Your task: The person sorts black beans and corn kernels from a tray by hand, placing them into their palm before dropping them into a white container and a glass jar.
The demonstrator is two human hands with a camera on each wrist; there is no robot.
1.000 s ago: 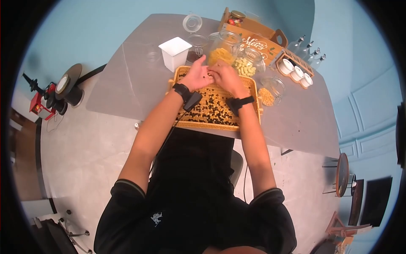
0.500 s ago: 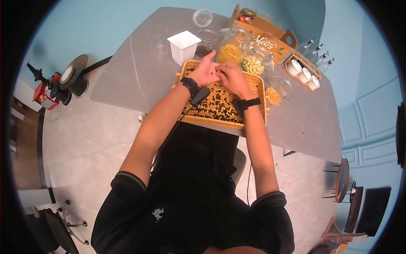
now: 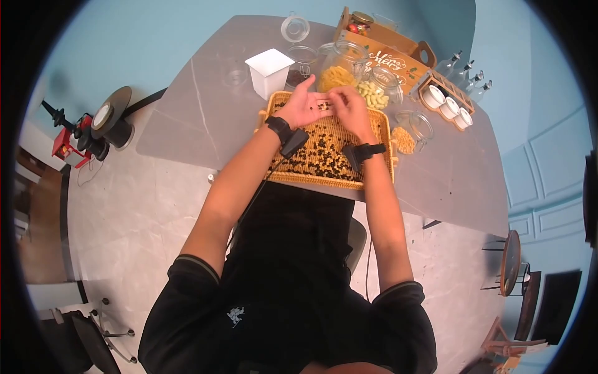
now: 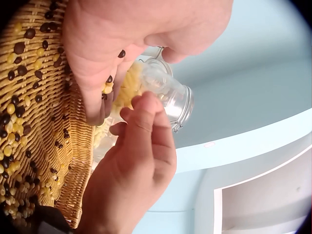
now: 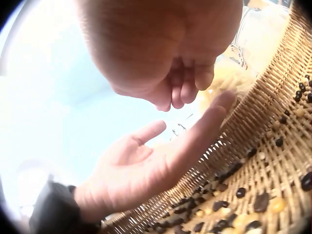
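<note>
My left hand (image 3: 303,108) is held palm up over the wicker basket (image 3: 311,181), its fingers extended. A few dark and yellow beans (image 4: 108,87) lie on its palm and fingers. Just above those fingertips is my right hand (image 3: 352,111), with curled fingers and the thumb and forefinger tips together. No bean shows between these tips in the left wrist view. Across the basket floor, many black and yellow beans (image 3: 324,149) are scattered and mixed.
Behind the basket stand a white tapered container (image 3: 268,73), a jar of yellow pasta (image 3: 337,76) and a jar of pale green pieces (image 3: 372,95). A jar with yellow kernels (image 3: 403,141) lies at the right. Farther back are a wooden crate (image 3: 398,61) and white cups (image 3: 449,109).
My right hand has lifted slightly and shifted right from the left palm, leaving the beans there more exposed. The left hand stays palm up over the basket.
</note>
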